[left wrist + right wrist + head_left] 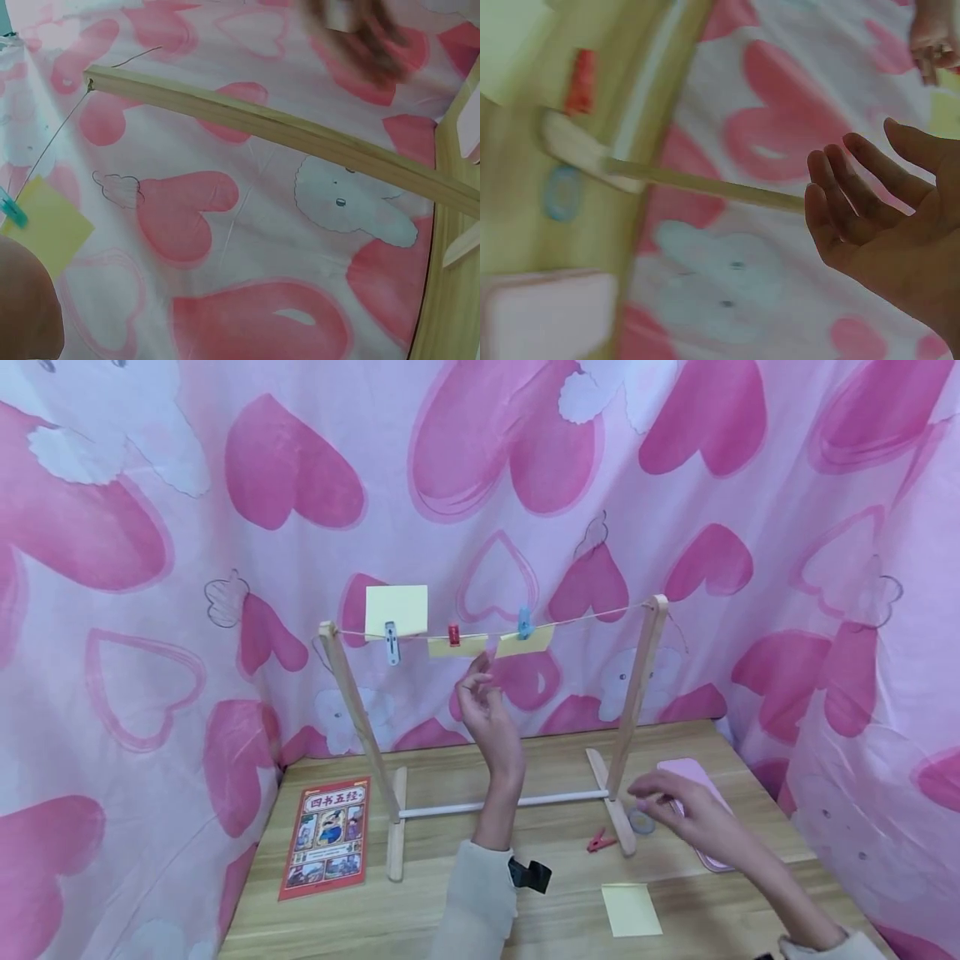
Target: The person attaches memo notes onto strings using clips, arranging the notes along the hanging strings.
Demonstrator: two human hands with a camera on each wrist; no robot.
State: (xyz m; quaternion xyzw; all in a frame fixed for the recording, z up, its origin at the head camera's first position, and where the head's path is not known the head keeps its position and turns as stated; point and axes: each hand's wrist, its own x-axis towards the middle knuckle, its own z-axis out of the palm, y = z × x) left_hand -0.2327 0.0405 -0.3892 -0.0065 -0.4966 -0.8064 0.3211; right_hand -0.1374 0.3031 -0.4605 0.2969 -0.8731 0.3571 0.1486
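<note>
A string (585, 620) runs between the two posts of a wooden stand (636, 693). Three yellow sticky notes hang on it: the left note (397, 608) stands up above a pale blue clothespin (392, 643), the middle note (450, 648) has a red clothespin (453, 635), and the right note (534, 644) a blue clothespin (524, 623). My left hand (491, 727) is raised below the string, loosely bent fingers right by the middle note's lower right corner. Over the stand's right foot, my right hand (693, 817) hovers with relaxed fingers and nothing in them.
On the wooden table lie a loose red clothespin (600, 841), a yellow sticky note (632, 910), a bluish ring (641, 821) and a pink flat case (716, 858). A red-bordered book (327, 837) lies left of the stand. Heart-patterned curtain (292, 468) surrounds the table.
</note>
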